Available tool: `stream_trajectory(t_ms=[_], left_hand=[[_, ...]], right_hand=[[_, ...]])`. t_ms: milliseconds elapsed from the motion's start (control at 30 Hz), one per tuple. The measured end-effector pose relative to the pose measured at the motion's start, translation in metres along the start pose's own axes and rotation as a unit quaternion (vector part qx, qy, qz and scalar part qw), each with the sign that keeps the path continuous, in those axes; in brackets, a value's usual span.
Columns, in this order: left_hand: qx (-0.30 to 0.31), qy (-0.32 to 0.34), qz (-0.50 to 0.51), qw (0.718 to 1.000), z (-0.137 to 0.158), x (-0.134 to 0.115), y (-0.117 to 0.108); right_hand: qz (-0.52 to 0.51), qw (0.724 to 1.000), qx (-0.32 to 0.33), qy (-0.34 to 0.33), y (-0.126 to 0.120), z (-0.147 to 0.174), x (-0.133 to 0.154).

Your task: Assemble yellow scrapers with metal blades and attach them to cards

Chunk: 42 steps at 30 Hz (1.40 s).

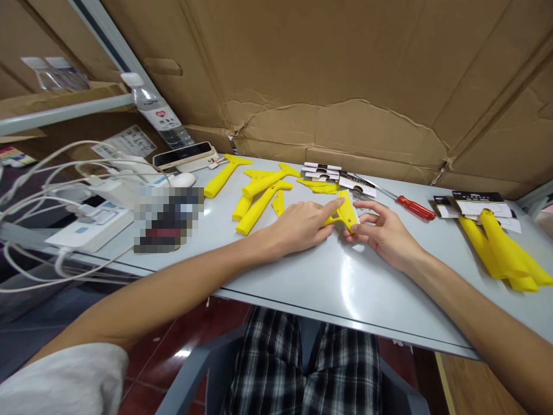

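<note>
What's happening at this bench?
A seated person has both hands on one yellow scraper: the left hand grips its handle, index finger on the head, and the right hand holds the head's edge. More yellow scrapers lie loose to the left. A red-handled screwdriver lies to the right, and beyond it, a stack of scrapers with printed cards.
</note>
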<state>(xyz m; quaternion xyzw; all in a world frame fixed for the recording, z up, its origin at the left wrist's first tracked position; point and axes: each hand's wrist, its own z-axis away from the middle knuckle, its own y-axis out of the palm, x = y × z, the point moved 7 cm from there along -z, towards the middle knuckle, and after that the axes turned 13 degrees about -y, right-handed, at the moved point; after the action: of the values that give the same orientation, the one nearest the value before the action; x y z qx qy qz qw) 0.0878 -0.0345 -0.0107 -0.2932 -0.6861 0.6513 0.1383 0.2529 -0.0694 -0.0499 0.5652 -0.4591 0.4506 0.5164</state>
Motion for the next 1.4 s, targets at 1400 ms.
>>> stream_trajectory(t_ms=[1400], left_hand=[[0.027, 0.001, -0.029, 0.999, 0.006, -0.007, 0.004]], right_hand=[[0.003, 0.999, 0.030, 0.022, 0.000, -0.002, -0.009]])
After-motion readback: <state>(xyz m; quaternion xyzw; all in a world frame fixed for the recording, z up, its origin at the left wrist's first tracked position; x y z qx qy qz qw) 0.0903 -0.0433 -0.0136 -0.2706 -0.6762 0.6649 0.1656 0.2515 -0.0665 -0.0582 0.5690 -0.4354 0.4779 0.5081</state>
